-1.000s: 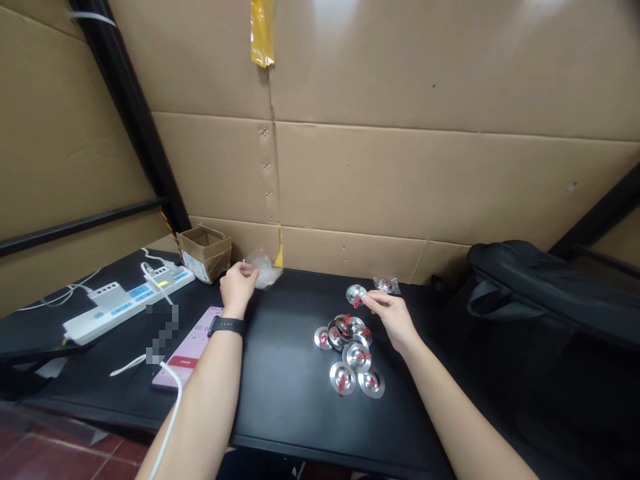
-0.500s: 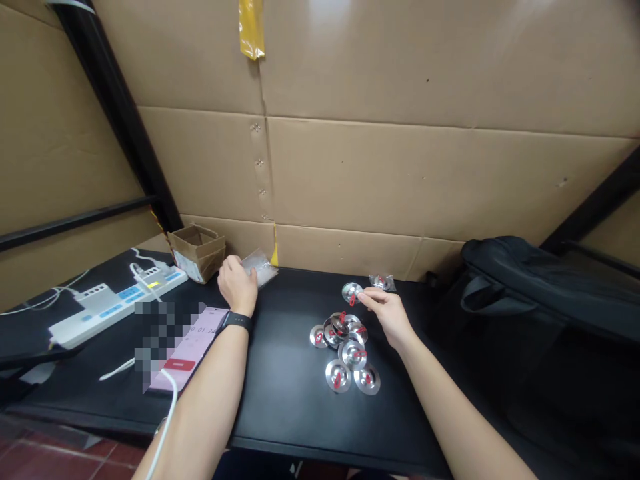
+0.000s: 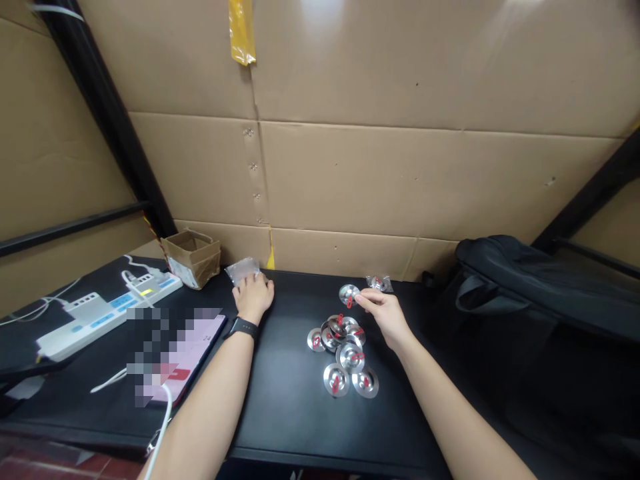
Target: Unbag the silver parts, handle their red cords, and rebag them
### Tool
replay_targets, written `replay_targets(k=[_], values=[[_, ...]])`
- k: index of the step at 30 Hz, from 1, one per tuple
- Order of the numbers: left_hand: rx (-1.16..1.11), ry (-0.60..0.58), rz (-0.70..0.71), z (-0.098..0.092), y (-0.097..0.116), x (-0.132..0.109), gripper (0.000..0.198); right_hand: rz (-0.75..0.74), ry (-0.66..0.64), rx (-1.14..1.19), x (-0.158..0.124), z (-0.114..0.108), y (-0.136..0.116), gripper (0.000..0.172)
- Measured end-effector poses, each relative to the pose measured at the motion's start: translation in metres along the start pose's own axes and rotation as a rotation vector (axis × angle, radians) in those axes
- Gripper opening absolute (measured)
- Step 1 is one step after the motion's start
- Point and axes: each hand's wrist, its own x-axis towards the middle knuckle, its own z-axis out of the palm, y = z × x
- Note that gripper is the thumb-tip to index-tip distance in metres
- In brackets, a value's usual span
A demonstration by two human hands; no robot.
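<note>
My right hand (image 3: 384, 315) pinches a small silver finger cymbal (image 3: 347, 293) with a red strap between thumb and fingers, above the black table. Nearer to me lies a loose pile of similar finger cymbals (image 3: 351, 358), several overlapping, with red loops at their centres. My left hand (image 3: 253, 295), wearing a black wristband, is open with its fingers spread at the near edge of some clear plastic bags (image 3: 242, 269). Its fingertips seem to touch them. Behind my right hand, one clear bag (image 3: 381, 284) has a cymbal with red inside.
An open cardboard box (image 3: 193, 257) stands at the back left. A white power strip (image 3: 107, 317) with cables and a phone (image 3: 200, 347) lie on the left. A black bag (image 3: 540, 320) fills the right side. Cardboard wall (image 3: 360, 180) closes off the back.
My left hand has moved right, away from the box, and its fingers have spread beside the plastic bags. My right hand still holds the finger cymbal in nearly the same place. The view has shifted slightly.
</note>
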Motion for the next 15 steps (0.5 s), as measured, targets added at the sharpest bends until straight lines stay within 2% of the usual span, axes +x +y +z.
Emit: replay_targets(k=[10, 15], values=[[-0.016, -0.058, -0.042, 0.0021, -0.0099, 0.0076, 0.049, -0.020, -0.013, 0.010, 0.0010, -0.0016, 0.0013, 0.030], [0.019, -0.086, -0.002, -0.0033, -0.0047, 0.0039, 0.047, -0.028, -0.023, 0.010, 0.0018, -0.0030, 0.0009, 0.030]])
